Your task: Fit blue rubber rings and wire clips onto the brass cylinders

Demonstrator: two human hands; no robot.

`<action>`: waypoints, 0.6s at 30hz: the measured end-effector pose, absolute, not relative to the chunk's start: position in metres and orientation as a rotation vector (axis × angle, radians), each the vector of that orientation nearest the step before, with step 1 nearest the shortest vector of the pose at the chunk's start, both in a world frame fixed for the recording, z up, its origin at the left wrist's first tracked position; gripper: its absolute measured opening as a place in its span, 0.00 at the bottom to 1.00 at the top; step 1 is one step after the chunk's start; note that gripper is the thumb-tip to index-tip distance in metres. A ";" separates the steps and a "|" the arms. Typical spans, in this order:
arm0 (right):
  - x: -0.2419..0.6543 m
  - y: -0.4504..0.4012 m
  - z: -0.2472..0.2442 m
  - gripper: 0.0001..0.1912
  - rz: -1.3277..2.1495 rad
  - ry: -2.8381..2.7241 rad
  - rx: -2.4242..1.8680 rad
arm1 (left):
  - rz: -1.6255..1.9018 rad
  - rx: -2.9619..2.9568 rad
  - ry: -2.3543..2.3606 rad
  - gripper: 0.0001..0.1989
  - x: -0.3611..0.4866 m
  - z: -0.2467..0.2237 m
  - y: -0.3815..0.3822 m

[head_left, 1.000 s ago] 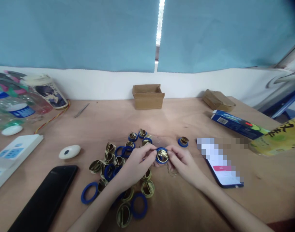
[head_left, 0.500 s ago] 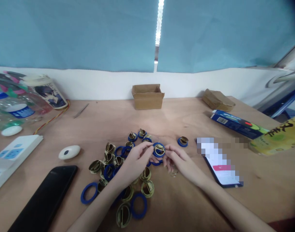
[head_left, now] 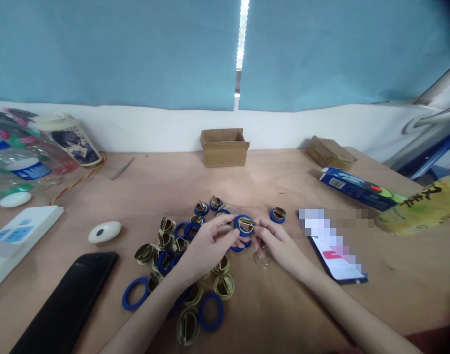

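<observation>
A blue ring with a gold-coloured metal piece in it [head_left: 243, 225] is held up between my two hands. My left hand [head_left: 210, 246] pinches its left side. The fingers of my right hand [head_left: 278, 243] are closed at its right side, and thin wire loops [head_left: 261, 258] hang below them. Under and left of my left hand lie several gold metal pieces [head_left: 188, 325] and blue rings [head_left: 210, 312], some overlapping. One blue ring with a metal piece [head_left: 277, 215] rests apart, beyond my right hand.
An open cardboard box [head_left: 225, 153] stands at the back. On the right are a lit phone [head_left: 337, 255], a blue box [head_left: 357, 188] and a yellow pack [head_left: 424, 209]. A black phone [head_left: 68, 300], a white mouse [head_left: 105, 232], tweezers [head_left: 122, 168] and bottles [head_left: 29, 167] are on the left.
The held ring and metal piece have turned slightly and shifted a little to the right. The fingers of both hands have moved slightly around them.
</observation>
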State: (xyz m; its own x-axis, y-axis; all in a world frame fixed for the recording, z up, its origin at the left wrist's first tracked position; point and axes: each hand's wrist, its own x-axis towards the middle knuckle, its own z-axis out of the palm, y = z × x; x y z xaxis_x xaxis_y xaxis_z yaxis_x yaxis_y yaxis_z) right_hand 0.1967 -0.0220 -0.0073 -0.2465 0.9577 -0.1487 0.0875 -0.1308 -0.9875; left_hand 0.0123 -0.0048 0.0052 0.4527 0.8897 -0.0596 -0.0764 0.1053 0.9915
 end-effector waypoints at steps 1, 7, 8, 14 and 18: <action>0.197 -0.022 -0.008 0.13 1.464 -1.386 -1.230 | 0.852 1.260 0.830 0.13 0.012 0.005 -0.005; 0.195 -0.022 -0.010 0.14 1.418 -1.400 -1.217 | 0.862 1.249 0.822 0.12 0.012 0.004 -0.004; 0.195 -0.022 -0.010 0.14 1.415 -1.400 -1.212 | 0.860 1.251 0.820 0.12 0.012 0.003 -0.004; 0.193 -0.023 -0.006 0.14 1.355 -1.397 -1.188 | 0.892 1.273 0.808 0.11 0.012 0.005 -0.005; 0.193 -0.022 -0.006 0.14 1.300 -1.364 -1.169 | 0.894 1.276 0.827 0.12 0.012 0.005 -0.005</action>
